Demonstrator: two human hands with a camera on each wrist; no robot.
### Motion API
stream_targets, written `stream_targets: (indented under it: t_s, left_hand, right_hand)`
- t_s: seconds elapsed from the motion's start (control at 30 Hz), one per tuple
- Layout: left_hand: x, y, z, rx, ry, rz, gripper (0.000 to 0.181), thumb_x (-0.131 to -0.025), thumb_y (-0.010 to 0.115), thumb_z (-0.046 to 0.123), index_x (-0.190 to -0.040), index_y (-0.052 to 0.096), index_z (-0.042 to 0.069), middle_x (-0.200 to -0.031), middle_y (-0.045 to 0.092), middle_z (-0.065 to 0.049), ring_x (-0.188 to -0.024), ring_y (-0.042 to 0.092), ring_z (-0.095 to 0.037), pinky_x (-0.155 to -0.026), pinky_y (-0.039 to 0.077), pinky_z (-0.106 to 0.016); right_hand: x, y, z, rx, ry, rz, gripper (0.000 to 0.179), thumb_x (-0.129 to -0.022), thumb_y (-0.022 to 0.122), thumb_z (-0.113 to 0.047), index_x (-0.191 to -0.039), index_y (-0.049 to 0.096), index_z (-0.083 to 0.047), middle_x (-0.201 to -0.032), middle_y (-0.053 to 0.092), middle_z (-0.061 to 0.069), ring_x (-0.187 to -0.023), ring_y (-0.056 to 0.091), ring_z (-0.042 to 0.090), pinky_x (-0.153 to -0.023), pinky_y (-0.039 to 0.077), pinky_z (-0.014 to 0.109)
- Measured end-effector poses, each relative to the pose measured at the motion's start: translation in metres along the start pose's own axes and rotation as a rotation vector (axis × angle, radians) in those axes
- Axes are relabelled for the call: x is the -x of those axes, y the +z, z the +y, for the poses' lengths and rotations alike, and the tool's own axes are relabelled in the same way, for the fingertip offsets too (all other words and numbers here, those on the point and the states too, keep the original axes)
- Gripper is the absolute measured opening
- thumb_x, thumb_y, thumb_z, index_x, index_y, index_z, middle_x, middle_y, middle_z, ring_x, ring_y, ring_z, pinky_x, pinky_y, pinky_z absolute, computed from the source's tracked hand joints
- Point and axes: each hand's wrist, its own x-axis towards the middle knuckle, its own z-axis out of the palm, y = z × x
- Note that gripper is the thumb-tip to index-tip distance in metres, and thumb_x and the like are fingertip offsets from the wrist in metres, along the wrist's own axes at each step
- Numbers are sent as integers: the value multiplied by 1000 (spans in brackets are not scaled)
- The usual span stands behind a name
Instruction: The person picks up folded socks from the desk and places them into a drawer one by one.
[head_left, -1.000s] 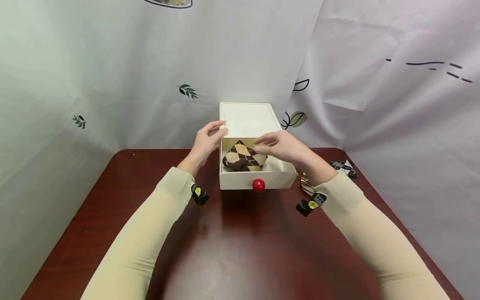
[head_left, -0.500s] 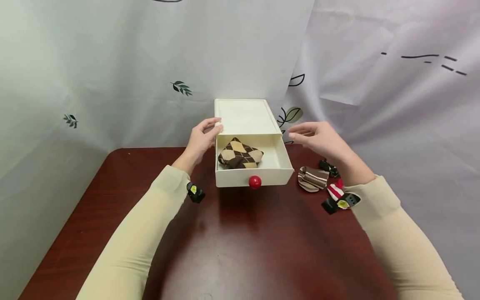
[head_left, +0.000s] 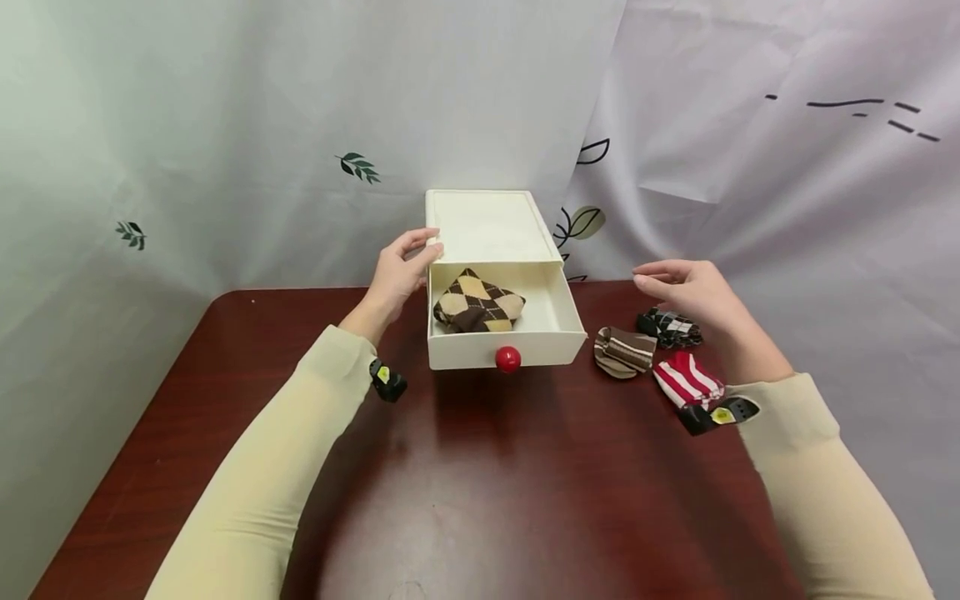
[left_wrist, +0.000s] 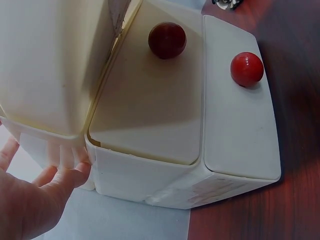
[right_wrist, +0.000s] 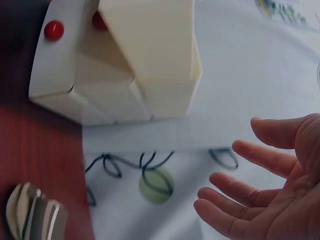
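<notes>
A white drawer cabinet stands at the back of the table with its top drawer pulled out. Inside lies a folded brown-and-tan argyle sock bundle, toward the drawer's left side. My left hand rests against the cabinet's left side, its fingertips at the front corner in the left wrist view. Raised at the right, my right hand has spread fingers and holds nothing. Below and around it lie folded socks: a brown striped bundle, a black argyle bundle and a red-and-white striped bundle.
Two lower drawers show closed in the left wrist view, a middle drawer and a bottom drawer, each with a red knob. The dark red wooden table meets a pale printed curtain behind and at both sides.
My right hand has moved from over the open drawer out to the right, above the sock bundles, which now show more fully. The left hand has stayed on the cabinet.
</notes>
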Motion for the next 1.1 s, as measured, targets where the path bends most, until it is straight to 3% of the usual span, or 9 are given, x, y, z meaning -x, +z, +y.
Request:
stream_targets:
  t_s: [0.13,0.23,0.33,0.53,0.8,1.1]
  left_hand:
    - [0,-2,-1,-11,4,3,40,-87,65,32,-125,59,21,-132,45,-2,-94,53,-14,-69,46,-27]
    - [1,-4,-1,-23,3,11,40,-87,65,33,-125,59,21,-132,46,-1,-95,53,-15,-70,46,-28]
    - [1,-6,-1,-26,2,14,40,-87,65,33,-125,59,20,-131,46,-1,-94,53,-15,-69,46,-28]
    - [-2,-3,-2,-4,10,2,40,-87,66,32,-124,59,20,-131,46,-2,-84,52,-11,-65,45,-26]
    - [-1,2,-4,5,10,1,40,-87,66,32,-124,60,20,-130,47,-1,-74,48,-9,-59,41,-23]
    - [-2,0,-2,7,7,2,40,-87,66,32,-124,60,20,-131,46,-1,-79,50,-10,-62,42,-25]
  right_hand:
    - [1,-7,20,-62,32,-1,50,-89,63,-36,-125,57,-3,-96,63,-14,-86,59,-3,-73,48,19]
    - [0,-8,34,-67,56,0,52,-88,62,-38,-126,56,-3,-96,63,-15,-90,57,0,-73,48,20]
    - [-1,-9,47,-28,87,2,55,-89,60,-41,-128,54,-2,-107,63,-5,-102,54,11,-76,48,23]
    - [2,-17,71,74,156,35,59,-92,53,-44,-132,49,0,-130,49,22,-117,44,33,-88,41,38]
    - [10,-25,114,139,189,71,61,-93,51,-44,-131,47,5,-129,45,32,-121,38,43,-92,34,51]
    - [18,-15,162,229,203,77,56,-94,52,-39,-125,52,8,-119,53,31,-108,50,40,-80,42,42]
